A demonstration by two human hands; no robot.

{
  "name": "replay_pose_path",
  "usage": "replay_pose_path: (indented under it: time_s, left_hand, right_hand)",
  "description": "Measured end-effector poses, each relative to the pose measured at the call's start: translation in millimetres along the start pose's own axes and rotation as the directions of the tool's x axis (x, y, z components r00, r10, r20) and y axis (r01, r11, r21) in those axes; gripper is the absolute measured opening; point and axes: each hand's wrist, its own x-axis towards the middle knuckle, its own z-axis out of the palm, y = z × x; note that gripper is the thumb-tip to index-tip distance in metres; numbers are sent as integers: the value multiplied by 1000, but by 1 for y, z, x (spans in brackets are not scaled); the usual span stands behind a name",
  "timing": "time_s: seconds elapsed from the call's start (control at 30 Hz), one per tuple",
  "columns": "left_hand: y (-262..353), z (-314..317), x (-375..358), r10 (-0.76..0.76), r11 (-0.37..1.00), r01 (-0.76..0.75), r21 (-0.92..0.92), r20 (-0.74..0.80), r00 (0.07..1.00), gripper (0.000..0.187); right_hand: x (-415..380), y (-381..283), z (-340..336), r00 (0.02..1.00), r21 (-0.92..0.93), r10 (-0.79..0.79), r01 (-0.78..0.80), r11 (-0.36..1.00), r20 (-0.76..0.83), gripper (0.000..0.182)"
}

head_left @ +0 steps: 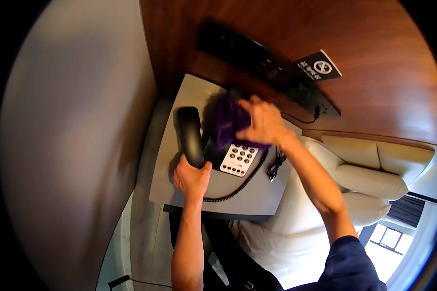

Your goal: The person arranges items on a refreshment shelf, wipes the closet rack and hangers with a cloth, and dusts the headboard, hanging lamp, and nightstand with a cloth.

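My left hand [192, 177] is closed around the lower end of a black telephone handset [190, 136], lifted off to the left of its base. In my right hand [264, 121] is a purple cloth [229, 121], pressed over the upper part of the telephone base [240, 159]. The white keypad with its round dark buttons shows below the cloth; the rest of the base is partly hidden. A coiled black cord [238, 193] curves round the right and lower side of the phone.
The phone stands on a grey bedside table [179, 186]. A bundled black cable [277, 167] lies at its right. Behind are a black socket panel [238, 51] and a no-smoking sign [320, 66]. A bed [277, 233] with pillows [369, 181] adjoins at right; a grey wall [82, 121] stands at left.
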Motion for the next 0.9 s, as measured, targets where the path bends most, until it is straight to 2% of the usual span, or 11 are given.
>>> replay_pose_path:
  time_s: [0.07,0.1,0.23,0.3,0.33,0.4,0.5,0.63,0.67,0.73,0.9]
  left_hand:
    - [2,-2,2,-13,1000,13,12,18,1000,29]
    - [0,-3,3,-14,1000,14,-10,28,1000,29]
    - [-10,-10,7,13,982,9,-188,116,993,28]
    - [-20,-15,11,21,955,37,-296,192,981,31]
    - [-22,-19,12,42,931,46,-362,233,972,31]
    - [-21,-19,12,98,859,79,-505,314,944,32]
    - [-27,-21,10,123,957,-38,-288,281,952,35]
    - [-11,-26,5,119,986,-77,-149,293,949,33]
    - [-12,-26,6,124,988,-89,-129,295,947,32]
    - [-12,-26,9,95,991,-64,-119,273,957,30]
    - [-15,-23,8,67,997,-52,-65,251,966,25]
  right_hand:
    - [16,5,-3,988,84,122,-114,990,-99,64]
    - [20,2,-5,981,175,191,-184,967,-23,63]
    - [-21,-26,27,971,38,135,-130,991,-198,74]
    - [-51,-46,42,997,-59,14,-19,998,-80,88]
    - [-63,-47,60,983,-86,-158,150,985,-92,87]
    - [-77,-60,57,974,-40,-169,177,983,148,81]
    - [-64,-57,40,928,32,-180,179,983,326,64]
    - [-17,-73,20,740,-116,-330,480,869,586,33]
    - [-11,-83,17,708,-185,-339,552,813,619,30]
    - [-18,-94,2,768,-484,-301,604,633,565,25]
    - [-25,-49,-13,990,-304,-26,69,950,142,47]
